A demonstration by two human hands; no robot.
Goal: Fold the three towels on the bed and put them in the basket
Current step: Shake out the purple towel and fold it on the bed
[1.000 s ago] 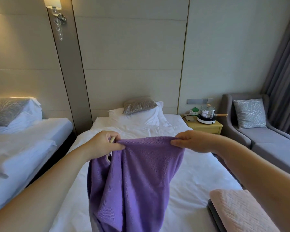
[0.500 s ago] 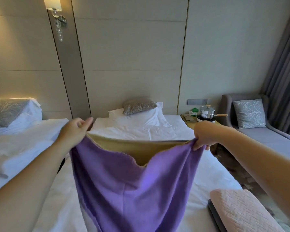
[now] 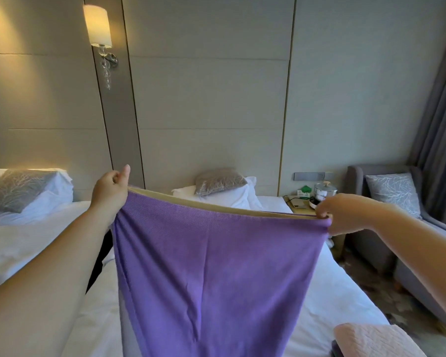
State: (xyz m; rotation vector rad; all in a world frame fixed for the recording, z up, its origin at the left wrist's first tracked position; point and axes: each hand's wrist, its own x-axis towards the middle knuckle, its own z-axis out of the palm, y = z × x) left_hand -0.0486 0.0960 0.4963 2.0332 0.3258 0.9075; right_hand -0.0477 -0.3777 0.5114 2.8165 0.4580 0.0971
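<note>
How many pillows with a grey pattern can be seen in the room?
3: one on the left bed, one on the middle bed, one on the grey sofa. Others may be hidden by the purple towel.

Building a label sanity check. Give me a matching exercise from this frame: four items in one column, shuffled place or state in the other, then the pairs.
Items
1. purple towel
2. pink towel
3. steel pot
4. wall lamp

Places or states
A. lit, mounted on the wall panel
B. folded, at the bed's near right corner
C. on the bedside table
D. held up by its top edge, hanging spread over the bed

Pairs: 1-D, 2-B, 3-C, 4-A. The left hand and right hand each pinch a top corner of the purple towel.
</note>
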